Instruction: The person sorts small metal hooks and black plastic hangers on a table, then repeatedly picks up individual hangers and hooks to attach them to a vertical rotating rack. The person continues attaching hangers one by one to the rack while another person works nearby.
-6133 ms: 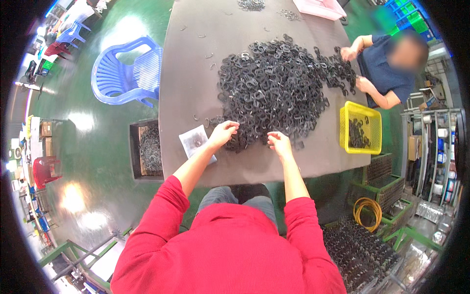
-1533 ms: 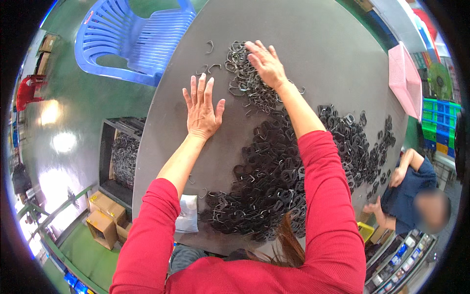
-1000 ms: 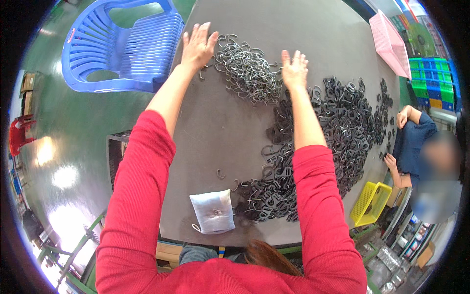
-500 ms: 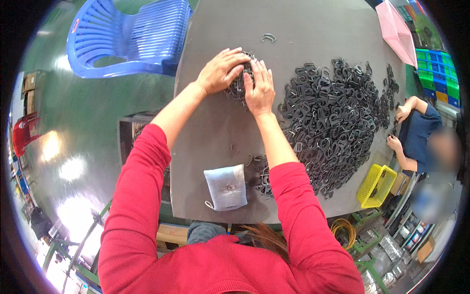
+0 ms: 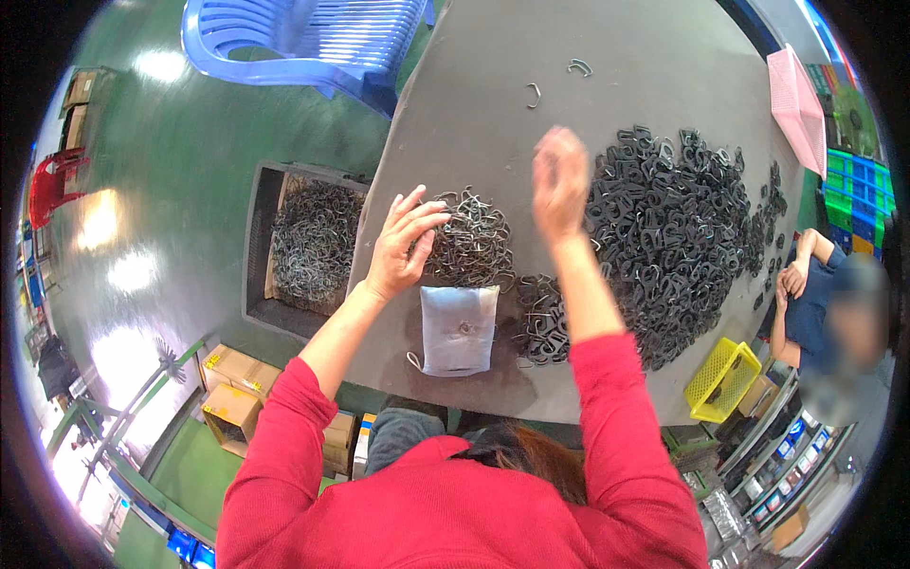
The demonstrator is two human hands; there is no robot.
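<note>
My left hand point(image 5: 406, 245) lies at the left side of a heap of small bent metal wire hooks point(image 5: 474, 239), its fingers spread and touching the edge of the heap. Smeared by motion, my right hand point(image 5: 561, 180) is over the grey table between that heap and a big pile of black plastic buckle-like pieces point(image 5: 668, 232); whether it holds anything is not visible. A pale blue cloth pad point(image 5: 460, 334) with a small loop lies just below the metal heap. Beside it sits a smaller cluster of black pieces point(image 5: 543, 327), partly behind my right forearm.
Left of the table point(image 5: 493, 95) stands a dark crate point(image 5: 258, 270) full of metal hooks. Two loose hooks point(image 5: 580, 67) lie toward the far side. A yellow basket point(image 5: 724, 379), pink basket point(image 5: 796, 109) and blue chair point(image 5: 313, 43) border the table. A co-worker point(image 5: 810, 294) sits at right.
My hands have parted from around the metal hooks, which now form a heap nearer me. My left hand came nearer; my right moved right. The co-worker's hands drew together, and the view shifted.
</note>
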